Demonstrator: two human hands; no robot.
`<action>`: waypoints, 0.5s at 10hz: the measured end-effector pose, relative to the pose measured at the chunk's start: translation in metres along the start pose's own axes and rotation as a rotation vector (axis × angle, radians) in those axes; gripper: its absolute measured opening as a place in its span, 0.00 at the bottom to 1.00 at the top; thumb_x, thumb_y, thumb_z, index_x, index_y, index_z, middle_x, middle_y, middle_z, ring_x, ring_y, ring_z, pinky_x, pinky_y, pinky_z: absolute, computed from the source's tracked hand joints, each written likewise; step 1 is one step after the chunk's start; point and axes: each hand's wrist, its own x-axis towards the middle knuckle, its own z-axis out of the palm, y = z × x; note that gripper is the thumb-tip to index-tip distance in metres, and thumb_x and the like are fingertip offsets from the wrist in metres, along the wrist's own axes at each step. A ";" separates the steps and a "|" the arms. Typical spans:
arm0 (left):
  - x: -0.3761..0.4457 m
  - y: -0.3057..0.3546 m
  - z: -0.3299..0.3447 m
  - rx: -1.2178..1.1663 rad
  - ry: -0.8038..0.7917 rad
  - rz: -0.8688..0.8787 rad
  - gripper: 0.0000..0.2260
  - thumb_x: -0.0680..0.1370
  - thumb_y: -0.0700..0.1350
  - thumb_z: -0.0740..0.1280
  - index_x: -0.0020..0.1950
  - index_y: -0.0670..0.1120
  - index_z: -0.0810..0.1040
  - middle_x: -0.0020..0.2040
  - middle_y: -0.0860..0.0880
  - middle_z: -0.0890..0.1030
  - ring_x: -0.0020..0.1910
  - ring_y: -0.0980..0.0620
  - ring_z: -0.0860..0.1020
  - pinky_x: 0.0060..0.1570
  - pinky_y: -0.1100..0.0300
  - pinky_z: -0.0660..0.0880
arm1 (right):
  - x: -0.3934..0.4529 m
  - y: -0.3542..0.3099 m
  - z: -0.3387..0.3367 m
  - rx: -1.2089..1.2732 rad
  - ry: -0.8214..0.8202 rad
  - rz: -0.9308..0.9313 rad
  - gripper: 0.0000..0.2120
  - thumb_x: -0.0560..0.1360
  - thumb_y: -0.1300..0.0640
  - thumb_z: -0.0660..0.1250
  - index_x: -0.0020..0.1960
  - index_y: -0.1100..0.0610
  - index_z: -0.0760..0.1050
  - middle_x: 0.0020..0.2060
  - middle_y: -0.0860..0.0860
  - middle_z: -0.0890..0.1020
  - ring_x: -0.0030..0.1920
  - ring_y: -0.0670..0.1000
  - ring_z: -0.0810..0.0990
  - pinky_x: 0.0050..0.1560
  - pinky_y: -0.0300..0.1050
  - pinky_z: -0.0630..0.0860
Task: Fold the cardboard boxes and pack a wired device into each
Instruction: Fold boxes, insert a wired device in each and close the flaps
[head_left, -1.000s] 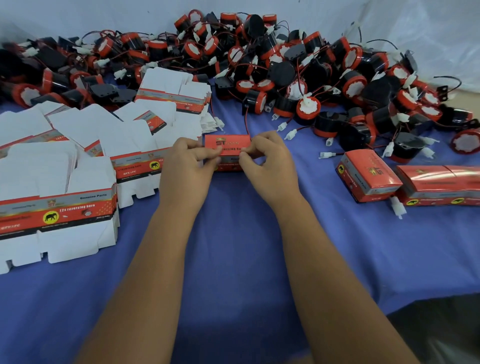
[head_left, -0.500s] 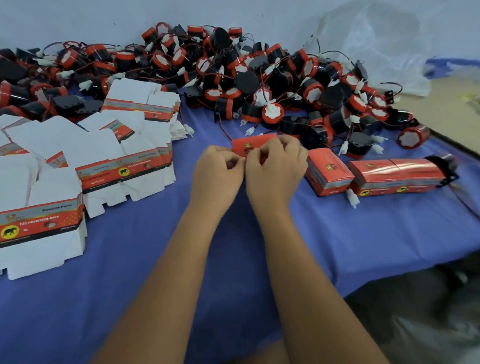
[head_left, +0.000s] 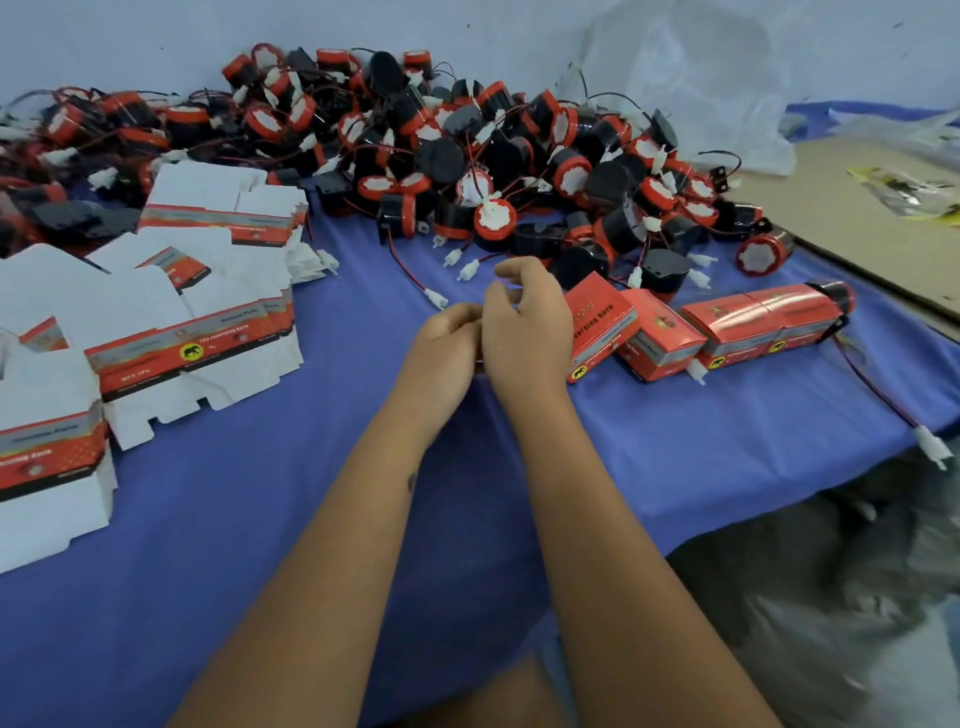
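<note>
A red folded box (head_left: 597, 325) stands on the blue cloth (head_left: 260, 519), tilted, right beside my right hand (head_left: 527, 325). That hand hovers with its fingers loosely curled and nothing in them. My left hand (head_left: 447, 345) sits against it on the left, fingers curled under, with nothing visible inside. Further red boxes (head_left: 660, 335) lie in a row to the right, the last one (head_left: 763, 317) with a black device sticking out of its end. A heap of red-and-black wired devices (head_left: 467, 156) covers the back of the table. Flat unfolded boxes (head_left: 197, 332) are stacked at the left.
A loose red wire with a white plug (head_left: 435, 299) lies just beyond my left hand. Another wire (head_left: 930, 447) trails over the table's right edge. A brown cardboard sheet (head_left: 857, 223) and a clear plastic bag (head_left: 691, 88) lie at the back right.
The red box that both hands pinched now stands beside the row of packed boxes on the right, and both hands have let go of it. The camera view has swung to the right.
</note>
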 end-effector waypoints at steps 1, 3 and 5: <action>0.001 -0.003 -0.005 -0.027 0.038 -0.017 0.10 0.79 0.39 0.60 0.49 0.49 0.80 0.36 0.56 0.84 0.37 0.60 0.81 0.37 0.68 0.75 | 0.005 0.000 -0.001 -0.006 -0.100 0.025 0.10 0.80 0.58 0.59 0.58 0.57 0.75 0.55 0.53 0.79 0.50 0.52 0.78 0.53 0.54 0.76; 0.002 -0.005 0.007 -0.146 -0.060 -0.030 0.12 0.83 0.34 0.57 0.65 0.44 0.67 0.54 0.48 0.78 0.42 0.57 0.77 0.34 0.71 0.73 | -0.007 0.004 -0.006 0.027 0.168 -0.201 0.08 0.77 0.64 0.60 0.48 0.56 0.77 0.45 0.45 0.75 0.47 0.47 0.75 0.46 0.40 0.70; 0.012 0.006 0.019 -0.142 -0.193 -0.065 0.16 0.86 0.39 0.53 0.46 0.59 0.64 0.47 0.63 0.68 0.40 0.71 0.75 0.37 0.80 0.70 | -0.015 0.002 -0.003 0.105 0.285 -0.231 0.08 0.72 0.64 0.60 0.43 0.58 0.78 0.41 0.47 0.77 0.45 0.52 0.77 0.43 0.44 0.74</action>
